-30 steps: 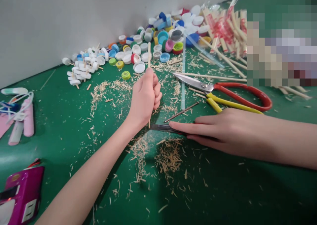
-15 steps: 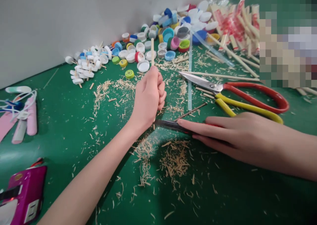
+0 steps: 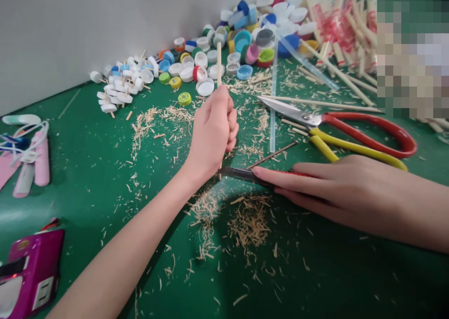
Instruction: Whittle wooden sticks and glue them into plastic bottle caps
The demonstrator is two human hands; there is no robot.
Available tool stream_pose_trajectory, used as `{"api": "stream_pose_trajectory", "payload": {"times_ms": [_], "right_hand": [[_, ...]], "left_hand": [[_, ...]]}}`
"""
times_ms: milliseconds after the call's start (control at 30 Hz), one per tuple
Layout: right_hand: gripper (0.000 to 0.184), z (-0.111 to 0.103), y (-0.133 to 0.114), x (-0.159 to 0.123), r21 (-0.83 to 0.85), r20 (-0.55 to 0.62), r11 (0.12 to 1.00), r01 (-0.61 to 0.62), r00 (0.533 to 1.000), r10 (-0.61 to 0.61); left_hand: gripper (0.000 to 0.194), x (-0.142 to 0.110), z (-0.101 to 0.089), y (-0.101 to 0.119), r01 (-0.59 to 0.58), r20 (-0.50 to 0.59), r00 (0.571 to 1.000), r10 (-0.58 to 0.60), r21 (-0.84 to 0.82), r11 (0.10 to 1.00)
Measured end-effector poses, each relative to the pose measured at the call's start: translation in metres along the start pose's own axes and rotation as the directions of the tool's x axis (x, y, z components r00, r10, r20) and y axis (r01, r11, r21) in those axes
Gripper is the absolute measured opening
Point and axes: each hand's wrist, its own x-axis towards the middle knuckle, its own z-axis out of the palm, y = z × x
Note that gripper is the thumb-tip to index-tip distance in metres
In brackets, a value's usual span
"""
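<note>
Wooden stick [image 3: 219, 64], head view: runs through the left fist, its far end sticking out past the thumb, its near end showing below the wrist.
Left hand [image 3: 213, 122]: fingers curled tight, clamped on the stick.
Right hand [image 3: 336, 188]: wrapped around a dark knife [image 3: 242, 173], index finger laid along its top, a bit of red showing beneath the fingers.
Blade tip: right at the near end of the stick; the wrist covers part of this spot, so I can't tell whether the edge is biting.
Shavings [image 3: 249, 221]: heaped nearer than the blade, with more scattered around the left fist, so a fair amount of whittling looks done.
Capped sticks [image 3: 119, 97]: clustered beyond the left fist, off to its left, and seemingly made up already.
Loose caps [image 3: 200, 59]: a large pile beyond the left fist, apparently without sticks.
Bundled sticks [image 3: 338, 29]: far to the right beyond both hands, partly in clear and red wrapping; these look unworked, and the held stick seems only partway shaved.
Scissors [image 3: 307, 116]: just beyond the right hand, unheld.
Thin brown rod [image 3: 275, 153]: on the green table [image 3: 87, 192], just beyond the knife.
</note>
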Motion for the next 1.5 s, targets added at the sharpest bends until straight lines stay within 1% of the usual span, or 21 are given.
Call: {"api": "stream_pose_trajectory", "payload": {"times_ms": [100,167,267,433,500,567,633,767,867,967,1033,1267,1500], "right_hand": [[0.051,0.001,0.002,0.003,0.054,-0.018,0.998,0.015,1.0,-0.014],[0.049,0.003,0.003,0.003,0.084,-0.023,0.996,0.009,1.0,-0.007],[0.046,0.005,0.003,0.004,0.113,-0.065,0.994,-0.005,0.998,0.012],[0.044,0.0,0.001,0.007,0.157,-0.016,0.987,0.02,1.0,-0.018],[0.042,0.0,0.0,0.006,0.15,-0.056,0.989,0.004,0.998,0.004],[0.041,0.003,-0.001,0.004,0.144,-0.126,0.988,-0.049,0.99,0.068],[0.041,0.007,-0.002,0.002,0.131,-0.172,0.987,-0.096,0.978,0.118],[0.041,0.009,-0.006,0.002,0.018,-0.2,0.994,-0.108,0.974,0.109],[0.041,0.008,-0.009,0.003,-0.067,-0.189,0.992,-0.109,0.977,0.095],[0.043,0.007,-0.008,0.001,-0.08,-0.16,0.993,-0.09,0.984,0.076],[0.044,0.008,-0.006,0.0,-0.062,-0.154,0.995,-0.078,0.986,0.068],[0.046,0.013,0.006,0.0,0.088,-0.15,0.996,-0.025,0.988,0.038],[0.046,0.01,0.008,0.001,0.092,-0.128,0.996,-0.009,0.992,0.021]], "left_hand": [[0.057,0.0,0.001,0.001,0.006,0.009,1.0,-0.006,-0.003,1.0],[0.058,0.0,0.001,0.001,0.007,0.013,1.0,-0.007,0.002,1.0],[0.057,-0.001,0.001,0.001,0.0,0.014,1.0,0.0,0.002,1.0],[0.053,-0.002,0.001,0.002,-0.01,0.006,1.0,0.01,-0.038,0.999],[0.052,-0.002,0.001,0.003,0.014,-0.012,1.0,-0.014,-0.021,1.0],[0.052,-0.002,0.002,0.004,0.041,-0.03,0.999,-0.041,0.002,0.999],[0.052,-0.001,0.002,0.004,0.053,-0.037,0.998,-0.053,0.007,0.999],[0.051,-0.001,0.001,0.003,0.039,-0.024,0.999,-0.039,-0.026,0.999],[0.049,-0.002,0.001,0.003,0.02,-0.024,0.999,-0.021,-0.044,0.999],[0.048,-0.003,0.002,0.003,0.005,-0.02,1.0,-0.006,-0.059,0.998],[0.047,-0.003,0.003,0.004,0.007,-0.021,1.0,-0.008,-0.071,0.997],[0.048,-0.003,0.004,0.005,0.04,-0.035,0.998,-0.043,-0.08,0.996],[0.05,-0.001,0.003,0.005,0.114,-0.02,0.993,-0.119,-0.167,0.979]]}}
